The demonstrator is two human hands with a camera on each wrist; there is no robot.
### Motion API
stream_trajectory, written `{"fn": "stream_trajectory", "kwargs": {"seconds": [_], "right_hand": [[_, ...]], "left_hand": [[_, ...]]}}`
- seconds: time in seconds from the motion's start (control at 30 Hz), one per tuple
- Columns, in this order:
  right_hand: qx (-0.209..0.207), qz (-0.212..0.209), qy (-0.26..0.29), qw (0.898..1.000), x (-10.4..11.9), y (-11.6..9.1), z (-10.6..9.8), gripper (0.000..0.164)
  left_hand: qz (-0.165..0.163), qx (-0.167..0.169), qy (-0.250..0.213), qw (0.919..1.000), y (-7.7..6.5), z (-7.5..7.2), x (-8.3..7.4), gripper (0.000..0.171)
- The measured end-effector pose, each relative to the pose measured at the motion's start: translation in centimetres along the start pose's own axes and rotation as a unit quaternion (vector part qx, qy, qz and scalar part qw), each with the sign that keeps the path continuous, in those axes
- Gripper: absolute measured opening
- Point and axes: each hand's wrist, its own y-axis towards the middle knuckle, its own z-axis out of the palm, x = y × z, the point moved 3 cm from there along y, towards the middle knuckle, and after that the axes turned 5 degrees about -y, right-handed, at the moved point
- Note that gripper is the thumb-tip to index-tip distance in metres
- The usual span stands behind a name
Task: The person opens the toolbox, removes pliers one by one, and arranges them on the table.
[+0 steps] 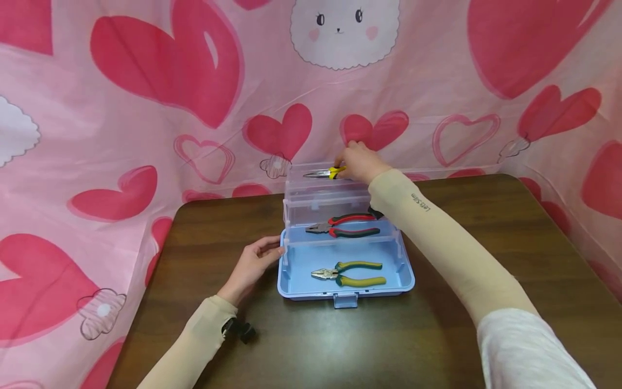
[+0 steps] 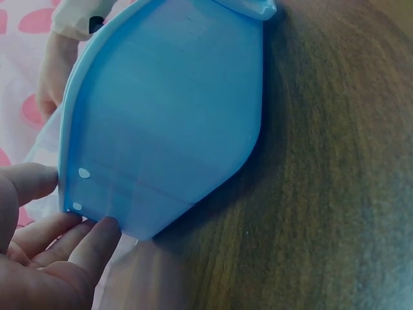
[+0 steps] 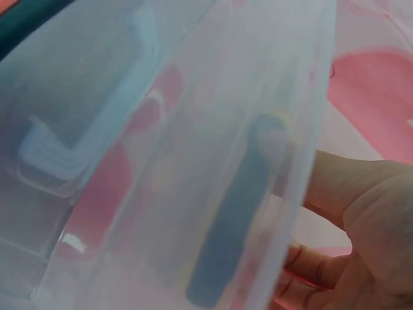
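Tabletop [image 1: 311, 346] carries everything I'm working on from this end, and the blue toolbox [image 1: 306, 296] sits on it with its clear trays raised in tiers toward the back. The upper tray [image 1: 296, 172] is the highest tier, so I judge that handling tools up there calls for a braced box and a light touch; leaning on the plastic could tip the lot. The green-and-yellow pliers [image 1: 337, 274] lie in the blue tub and the red-and-black pliers [image 1: 335, 232] one tier above, so I'd lift my wrist well over both. The long-nose pliers [image 1: 326, 173] are at the upper tray, tip toward the left; keeping them level along its length seems the cleanest way to handle them.

My left hand [image 1: 255, 265] has thumb and fingers apart, resting against the toolbox's left end to steady it. My right hand [image 1: 360, 161] is at the upper tray with fingers bent, covering the long-nose handles; I can't tell whether the fingertips, hidden behind cloudy plastic, pinch those handles or the tray's edge.
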Motion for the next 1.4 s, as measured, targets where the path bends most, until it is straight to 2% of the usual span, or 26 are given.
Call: {"fn": "stream_trajectory", "kwargs": {"seconds": [0.33,0.57,0.8,1.1,1.4], "right_hand": [[0.002,-0.026,-0.027,0.999,0.0,0.6,-0.1,0.036],[-0.015,-0.062,-0.084,0.994,-0.1,1.0,-0.1,0.036],[-0.029,-0.077,-0.139,0.987,-0.1,0.7,-0.4,0.039],[-0.041,-0.085,-0.124,0.988,-0.8,-0.1,-1.0,0.043],[-0.061,-0.1,-0.139,0.983,-1.5,-2.1,-1.8,0.047]], "left_hand": [[-0.006,-0.002,0.002,1.0,0.0,-0.1,0.1,0.048],[0.002,-0.006,0.001,1.0,-0.1,0.0,-0.1,0.047],[-0.005,-0.003,-0.008,0.9999,-0.1,0.0,0.0,0.048],[-0.011,-0.003,-0.004,0.9999,0.0,-0.3,0.0,0.049],[-0.008,0.003,-0.009,0.9999,0.2,-0.4,-0.1,0.049]]}}
